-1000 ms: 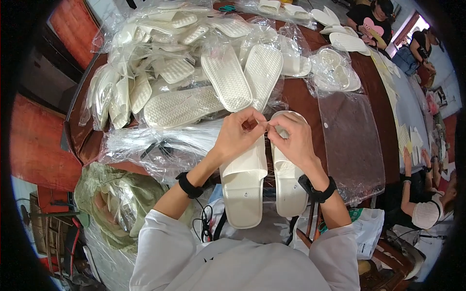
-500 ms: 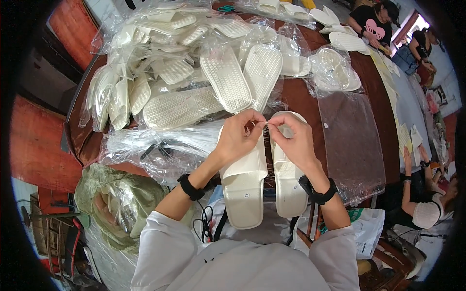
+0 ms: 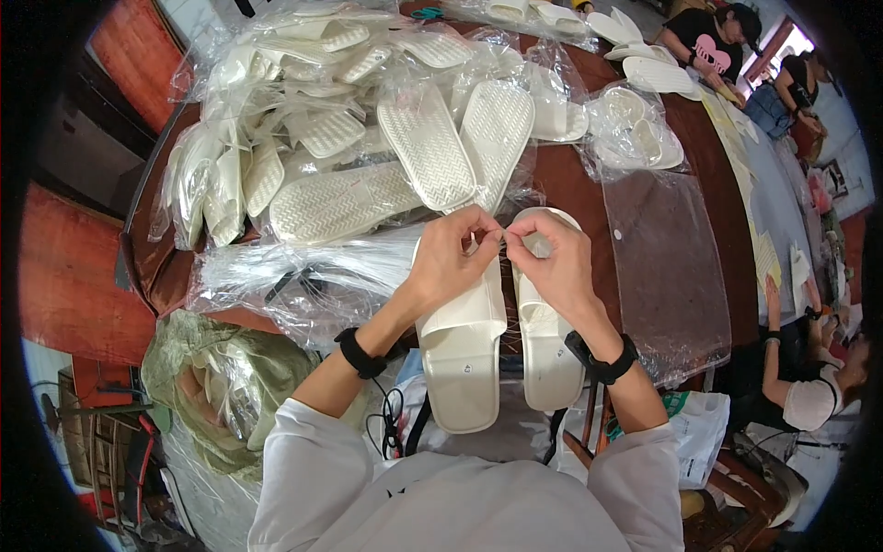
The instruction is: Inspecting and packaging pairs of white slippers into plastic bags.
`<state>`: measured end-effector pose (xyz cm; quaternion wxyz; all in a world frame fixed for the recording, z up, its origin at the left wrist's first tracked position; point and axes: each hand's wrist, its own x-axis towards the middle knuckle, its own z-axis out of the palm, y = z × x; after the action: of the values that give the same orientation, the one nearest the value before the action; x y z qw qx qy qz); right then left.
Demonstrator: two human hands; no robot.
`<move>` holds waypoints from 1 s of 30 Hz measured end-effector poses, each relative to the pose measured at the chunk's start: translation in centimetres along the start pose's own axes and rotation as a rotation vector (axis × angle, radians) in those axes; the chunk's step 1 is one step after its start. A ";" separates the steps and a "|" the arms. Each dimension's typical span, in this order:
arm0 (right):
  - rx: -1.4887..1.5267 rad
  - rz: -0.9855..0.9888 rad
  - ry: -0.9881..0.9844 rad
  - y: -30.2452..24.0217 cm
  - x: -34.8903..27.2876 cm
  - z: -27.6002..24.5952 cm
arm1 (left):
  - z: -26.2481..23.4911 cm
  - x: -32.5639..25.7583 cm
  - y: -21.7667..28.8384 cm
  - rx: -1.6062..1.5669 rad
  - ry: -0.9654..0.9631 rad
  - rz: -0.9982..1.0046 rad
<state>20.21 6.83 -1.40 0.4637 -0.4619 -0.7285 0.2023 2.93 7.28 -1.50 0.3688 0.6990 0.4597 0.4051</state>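
Two white slippers lie side by side at the table's near edge, toes away from me: a left slipper (image 3: 460, 368) and a right slipper (image 3: 552, 363). Over their far ends, my left hand (image 3: 455, 258) and my right hand (image 3: 555, 262) meet with thumb and forefinger pinched, fingertips almost touching. Whatever sits in the pinches is too fine to make out; faint thin strands show below the fingers. To the left lies a bundle of thin clear strands (image 3: 349, 276) in plastic. Just beyond my hands, a textured slipper sole (image 3: 428, 152) faces up.
Bagged white slippers (image 3: 322, 129) pile up across the far left of the brown-covered table (image 3: 704, 138). A flat clear bag (image 3: 667, 267) lies on the right. An open green sack (image 3: 221, 396) stands at lower left. Other people (image 3: 717, 46) work along the right side.
My fingertips have drawn very slightly apart, still pinched. The slippers stay in place. At the right, another person's hand has shifted along the table edge.
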 end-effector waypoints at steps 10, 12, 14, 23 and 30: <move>-0.063 -0.038 0.035 -0.5 0.2 0.2 | 0.3 0.2 -0.3 0.074 0.032 0.015; -0.066 -0.045 0.029 -0.5 0.2 0.2 | 0.4 0.2 -0.4 0.065 0.041 0.009; -0.073 -0.074 0.030 -0.5 0.2 0.2 | 0.4 0.2 -0.5 0.075 0.041 0.017; -0.242 -0.275 0.034 -0.1 0.2 0.5 | 0.5 0.4 -0.8 0.026 0.028 0.014; 0.067 0.033 -0.044 0.9 0.0 0.1 | 0.4 0.3 -0.5 -0.127 0.013 -0.077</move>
<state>20.54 7.28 -2.08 0.4593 -0.4535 -0.7237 0.2441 3.19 7.65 -2.05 0.4247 0.6532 0.4620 0.4237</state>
